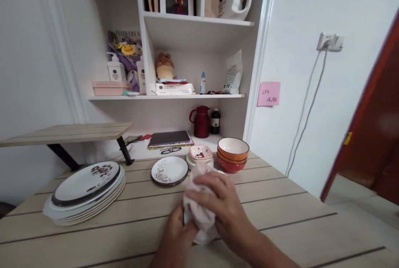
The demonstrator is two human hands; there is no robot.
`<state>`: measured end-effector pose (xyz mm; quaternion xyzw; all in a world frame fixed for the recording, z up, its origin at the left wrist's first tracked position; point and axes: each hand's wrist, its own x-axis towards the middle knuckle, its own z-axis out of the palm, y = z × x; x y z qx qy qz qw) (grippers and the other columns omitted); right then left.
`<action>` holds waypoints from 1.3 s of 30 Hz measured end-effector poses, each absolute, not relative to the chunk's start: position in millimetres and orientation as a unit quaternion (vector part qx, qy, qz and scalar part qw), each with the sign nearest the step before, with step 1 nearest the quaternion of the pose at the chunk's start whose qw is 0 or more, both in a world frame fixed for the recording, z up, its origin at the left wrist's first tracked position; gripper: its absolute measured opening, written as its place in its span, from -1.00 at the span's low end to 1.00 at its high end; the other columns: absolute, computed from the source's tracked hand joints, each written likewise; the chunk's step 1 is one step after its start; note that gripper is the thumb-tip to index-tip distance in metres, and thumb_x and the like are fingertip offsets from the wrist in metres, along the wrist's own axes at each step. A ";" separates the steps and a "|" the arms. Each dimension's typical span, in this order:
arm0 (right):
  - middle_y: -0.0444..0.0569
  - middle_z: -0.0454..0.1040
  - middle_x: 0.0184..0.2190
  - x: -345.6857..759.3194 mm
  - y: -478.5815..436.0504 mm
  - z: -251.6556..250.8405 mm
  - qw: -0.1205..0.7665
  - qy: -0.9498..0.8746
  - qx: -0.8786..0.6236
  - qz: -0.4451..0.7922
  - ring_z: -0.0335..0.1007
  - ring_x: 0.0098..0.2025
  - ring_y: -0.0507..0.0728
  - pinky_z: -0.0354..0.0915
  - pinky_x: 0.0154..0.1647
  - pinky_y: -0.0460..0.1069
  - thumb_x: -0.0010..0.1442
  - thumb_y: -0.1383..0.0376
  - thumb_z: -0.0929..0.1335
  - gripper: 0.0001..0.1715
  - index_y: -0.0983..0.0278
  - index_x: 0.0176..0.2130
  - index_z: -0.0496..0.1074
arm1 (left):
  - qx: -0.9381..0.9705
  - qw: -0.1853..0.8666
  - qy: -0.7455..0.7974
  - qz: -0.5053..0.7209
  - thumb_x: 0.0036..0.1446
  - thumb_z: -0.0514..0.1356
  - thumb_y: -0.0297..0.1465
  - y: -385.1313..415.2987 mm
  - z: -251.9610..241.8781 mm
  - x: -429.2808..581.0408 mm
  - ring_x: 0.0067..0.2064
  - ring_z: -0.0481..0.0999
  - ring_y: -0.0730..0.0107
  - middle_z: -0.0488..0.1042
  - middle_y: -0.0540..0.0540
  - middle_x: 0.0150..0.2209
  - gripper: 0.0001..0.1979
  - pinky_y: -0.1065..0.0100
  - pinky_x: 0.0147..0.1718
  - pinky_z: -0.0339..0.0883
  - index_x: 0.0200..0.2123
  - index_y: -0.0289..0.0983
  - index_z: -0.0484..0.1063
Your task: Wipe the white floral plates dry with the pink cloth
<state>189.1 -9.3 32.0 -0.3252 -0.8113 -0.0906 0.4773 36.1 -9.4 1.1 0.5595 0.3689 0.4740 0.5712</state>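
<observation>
While a tall stack of round white plates [84, 193], topped by a dark-edged floral one, stands well left of the crumpled pale-pink cloth [200, 212], a small round white plate with brown flowers [170, 170] lies nearer it. At the cloth's left edge, the bare left hand [177, 227] clamps thumb and fingers on a dark-rimmed white dish [205, 237], mostly hidden beneath. Beyond the cloth sits a pink-rimmed square dish [201, 151]. Against its right side, the bare right hand [222, 201] curls its fingers around it; glossy orange and red bowls [232, 158] stand stacked behind, rightward.
</observation>
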 end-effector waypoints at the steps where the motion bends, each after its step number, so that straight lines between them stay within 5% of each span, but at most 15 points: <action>1: -0.06 0.42 0.00 197.7 -2.6 30.4 0.501 -0.791 -0.345 -0.071 0.21 0.07 0.26 0.16 0.05 0.21 0.24 0.36 0.28 -0.53 -0.11 0.06 0.42 | 0.535 0.592 0.350 0.490 0.02 0.26 -0.25 -10.8 1.2 38.0 -0.11 0.54 0.15 0.61 -0.21 -0.16 -0.53 0.34 -0.12 0.39 -0.02 -0.38 0.51; 10: 0.00 0.44 -0.06 232.3 42.0 -6.0 0.522 -0.721 -0.409 0.200 0.31 0.03 0.22 0.21 0.10 0.17 0.09 0.45 0.26 -0.52 0.07 -0.11 0.57 | 0.268 0.711 0.363 0.539 -0.02 0.34 -0.31 -6.7 -6.1 33.3 -0.05 0.55 0.12 0.56 -0.26 -0.04 -0.22 0.23 -0.11 0.42 0.26 -0.24 0.15; 19: -0.04 0.50 -0.15 231.5 45.5 -20.5 0.502 -0.697 -0.461 0.222 0.36 -0.07 0.21 0.24 0.06 0.16 -0.17 0.55 0.21 -0.30 0.13 -0.11 0.56 | 0.220 0.734 0.344 0.543 0.04 0.30 -0.38 -0.1 -10.2 30.0 -0.01 0.54 0.13 0.51 -0.28 0.03 -0.32 0.21 -0.03 0.40 0.23 -0.28 0.20; 28: 0.03 0.37 -0.03 215.7 28.7 -23.4 0.343 -0.796 -0.492 0.088 0.27 0.01 0.23 0.25 0.03 0.11 -0.02 0.55 0.25 -0.26 0.00 0.05 0.46 | 0.183 0.742 0.325 0.557 0.12 0.22 -0.43 4.6 -9.3 27.8 -0.04 0.55 0.18 0.51 -0.26 0.04 -0.44 0.24 -0.02 0.39 0.20 -0.30 0.24; 39: -0.06 0.39 -0.05 173.5 3.8 -5.3 0.336 -0.879 -0.313 0.127 0.29 -0.02 0.16 0.24 0.02 0.08 0.03 0.56 0.31 -0.39 -0.02 -0.05 0.52 | 0.206 0.771 0.324 0.508 0.15 0.19 -0.31 12.1 -17.7 22.5 -0.33 0.58 0.23 0.59 -0.26 -0.18 -0.52 0.28 -0.31 0.40 0.11 -0.40 0.33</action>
